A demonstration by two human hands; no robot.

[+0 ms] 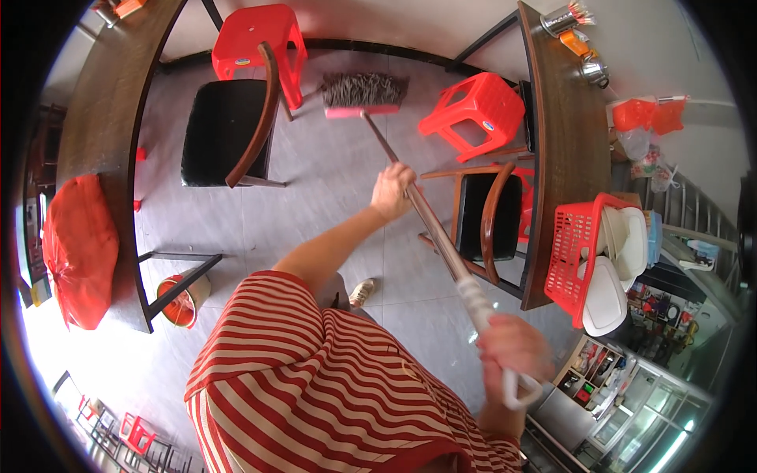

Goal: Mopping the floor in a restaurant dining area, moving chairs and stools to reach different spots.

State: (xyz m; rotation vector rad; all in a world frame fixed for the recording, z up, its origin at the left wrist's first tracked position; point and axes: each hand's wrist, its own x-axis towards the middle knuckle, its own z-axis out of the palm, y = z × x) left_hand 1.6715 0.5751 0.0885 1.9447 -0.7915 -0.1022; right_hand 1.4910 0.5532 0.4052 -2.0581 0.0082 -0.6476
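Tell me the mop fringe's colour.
The mop fringe is dark grey, shown best in the head view.

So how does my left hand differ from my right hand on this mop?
Your left hand grips the bare mop pole partway along, while your right hand grips near its white end loop. The left looks smaller and fairly sharp; the right looks larger and blurred. Both are bare and closed around the same pole.

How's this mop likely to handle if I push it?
Its straight, metallic-looking pole is probably stiff, passing pushes along directly. The shaggy grey strands look floppy, so they may drag. The wide pink head seems unlikely to roll.
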